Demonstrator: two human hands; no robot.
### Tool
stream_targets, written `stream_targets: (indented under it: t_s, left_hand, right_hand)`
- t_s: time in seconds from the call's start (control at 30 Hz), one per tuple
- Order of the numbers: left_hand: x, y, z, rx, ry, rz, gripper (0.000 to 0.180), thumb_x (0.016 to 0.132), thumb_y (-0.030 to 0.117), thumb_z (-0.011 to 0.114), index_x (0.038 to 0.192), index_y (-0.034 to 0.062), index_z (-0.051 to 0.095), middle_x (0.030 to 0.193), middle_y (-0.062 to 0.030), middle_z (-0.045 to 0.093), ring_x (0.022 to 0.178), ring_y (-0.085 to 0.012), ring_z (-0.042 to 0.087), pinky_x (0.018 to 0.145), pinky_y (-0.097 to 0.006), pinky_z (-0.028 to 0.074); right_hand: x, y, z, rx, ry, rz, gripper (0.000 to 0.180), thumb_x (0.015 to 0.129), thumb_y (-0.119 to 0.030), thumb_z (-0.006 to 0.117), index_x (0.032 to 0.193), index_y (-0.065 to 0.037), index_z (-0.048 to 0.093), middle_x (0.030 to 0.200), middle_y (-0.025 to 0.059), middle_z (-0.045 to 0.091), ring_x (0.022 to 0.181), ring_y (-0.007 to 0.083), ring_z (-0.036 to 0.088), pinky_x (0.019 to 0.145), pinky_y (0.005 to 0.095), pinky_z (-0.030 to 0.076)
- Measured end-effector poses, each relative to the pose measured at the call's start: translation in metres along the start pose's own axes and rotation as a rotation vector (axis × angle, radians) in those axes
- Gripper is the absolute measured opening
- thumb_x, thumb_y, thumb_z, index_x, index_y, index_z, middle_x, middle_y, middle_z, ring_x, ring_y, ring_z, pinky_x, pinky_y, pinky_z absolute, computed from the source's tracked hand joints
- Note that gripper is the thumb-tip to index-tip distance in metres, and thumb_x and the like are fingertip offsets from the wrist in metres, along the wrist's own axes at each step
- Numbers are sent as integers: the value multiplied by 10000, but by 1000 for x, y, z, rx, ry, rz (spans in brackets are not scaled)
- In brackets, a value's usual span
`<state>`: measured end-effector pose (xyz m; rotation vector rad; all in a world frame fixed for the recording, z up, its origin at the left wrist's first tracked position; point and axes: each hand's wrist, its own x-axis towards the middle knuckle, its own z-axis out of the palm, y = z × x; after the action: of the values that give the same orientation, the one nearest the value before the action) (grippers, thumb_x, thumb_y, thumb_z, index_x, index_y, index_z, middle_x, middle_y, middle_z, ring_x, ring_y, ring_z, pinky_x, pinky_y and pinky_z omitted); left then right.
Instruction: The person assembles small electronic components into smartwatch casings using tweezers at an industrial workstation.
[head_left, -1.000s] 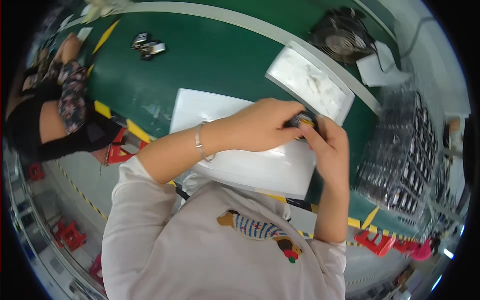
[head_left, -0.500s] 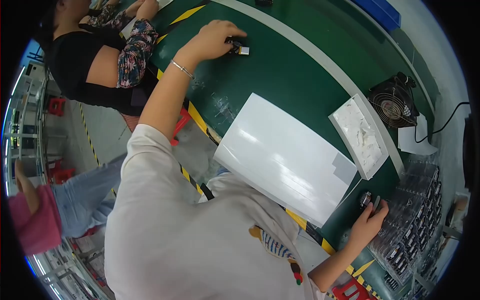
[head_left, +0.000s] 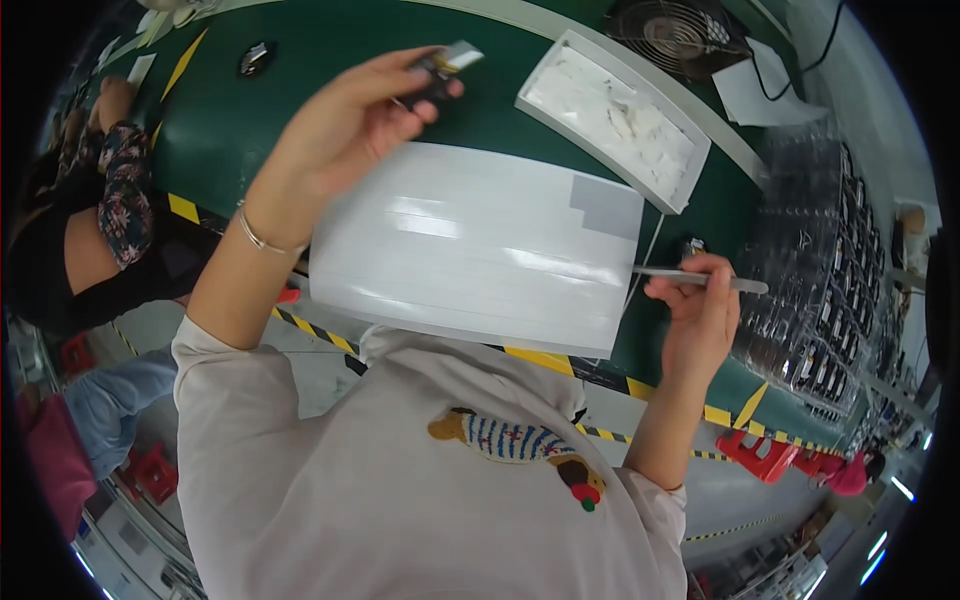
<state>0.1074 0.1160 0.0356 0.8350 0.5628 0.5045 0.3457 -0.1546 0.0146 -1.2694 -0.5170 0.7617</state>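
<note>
1. Hands: left hand (head_left: 345,130) is raised over the green surface (head_left: 260,110), fingers pinched on a small dark part with a silvery end (head_left: 445,65). Half a second ago that hand was stretched far up the surface at the loose parts; it has come back carrying one.
2. Right hand (head_left: 700,305) grips slim metal tweezers (head_left: 700,280) near the white mat (head_left: 480,245); earlier it was down by the clear trays (head_left: 820,260).
3. Judgement: part and tool are being brought together over the mat.
4. One dark part (head_left: 257,58) remains far up the surface.
5. Hard to read: the part's details, tray contents, tweezer tips. A neighbour's patterned sleeve (head_left: 120,190) is cut off at the left rim.
</note>
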Motion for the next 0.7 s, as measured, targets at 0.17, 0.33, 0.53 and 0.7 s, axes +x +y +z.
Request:
stream_targets:
  t_s: [0.17,0.33,0.53,0.7]
  left_hand:
    - [13,-42,64,10,-146,-257,408,921,98,545,1314,18,469,987,-125,633,662,-107,627,569,-194,541]
    - [27,-71,75,32,-122,-254,128,927,176,546,983,69,505,815,-125,636,478,-79,463,403,-205,321]
    - [22,-71,80,116,-118,-214,195,950,210,485,1072,63,519,800,-127,638,443,-66,334,409,-205,236]
    - [19,-69,78,156,-179,-217,353,946,188,445,1253,27,509,845,-108,642,475,-69,387,431,-199,276]
  right_hand:
    - [5,2,25,-25,-23,109,105,897,13,582,991,15,536,929,71,570,862,198,660,792,291,555]
    - [11,16,36,-71,-61,104,123,886,49,586,1002,31,552,947,81,608,882,163,651,802,267,548]
    - [15,11,32,25,-12,224,130,880,44,579,1007,32,551,935,139,653,876,210,676,807,306,563]
    - [28,-4,25,230,-97,133,127,908,-19,541,1027,11,511,969,198,656,938,329,674,817,370,575]
